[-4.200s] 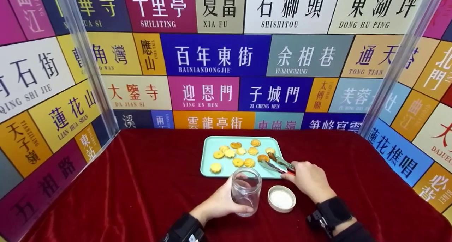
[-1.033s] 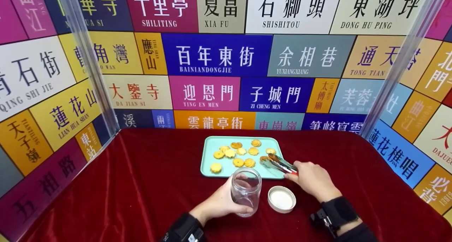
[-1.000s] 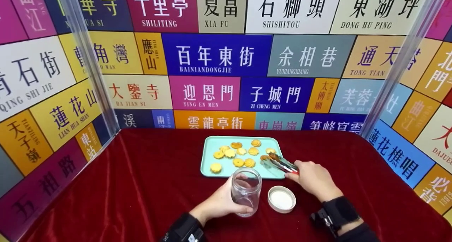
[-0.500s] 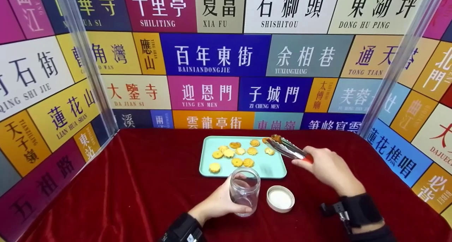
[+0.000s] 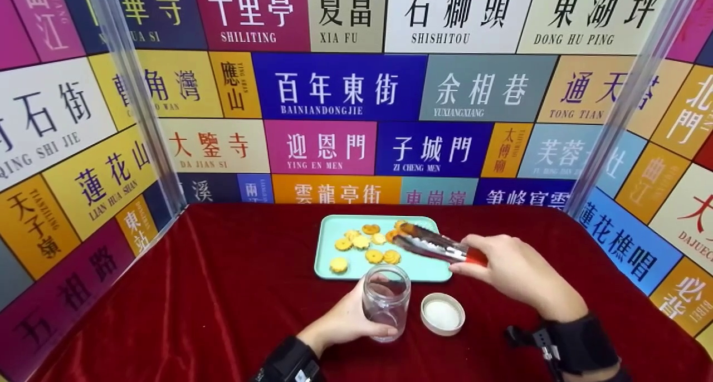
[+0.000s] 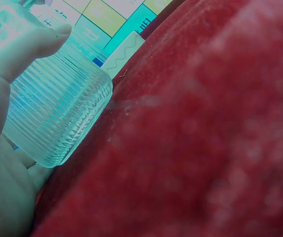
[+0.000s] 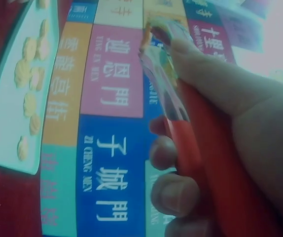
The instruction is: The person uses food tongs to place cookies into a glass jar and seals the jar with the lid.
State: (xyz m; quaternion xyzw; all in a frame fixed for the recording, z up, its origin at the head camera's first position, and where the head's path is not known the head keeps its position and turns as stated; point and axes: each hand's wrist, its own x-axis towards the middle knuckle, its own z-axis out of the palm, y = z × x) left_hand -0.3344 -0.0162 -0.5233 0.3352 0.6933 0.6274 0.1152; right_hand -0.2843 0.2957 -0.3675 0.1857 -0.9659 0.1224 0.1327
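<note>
My left hand [image 5: 342, 321] is wrapped round a clear glass jar [image 5: 388, 311], which stands upright with its mouth uncovered. The left wrist view shows the jar's ribbed side [image 6: 65, 106], with the thumb across it. My right hand [image 5: 515, 268] grips metal tongs [image 5: 431, 244] by their red handles [image 7: 215, 163]. A browned cookie [image 5: 392, 235] is pinched at the tongs' tips, above the mint-green tray [image 5: 431, 272]. Several yellow cookies [image 5: 374, 256] lie on that tray; the tongs hide part of its right side. No cookie shows inside the jar.
Right of the jar lies a round cream lid [image 5: 443, 314], its white inside facing up. Dark red cloth [image 5: 234, 293] covers the table. Panels with coloured street-name signs [image 5: 340, 87] stand behind and at both sides.
My right hand has lifted the browned cookie off the tray's right side with the tongs, then swung it left, above the other cookies. My left hand and the jar stay in place.
</note>
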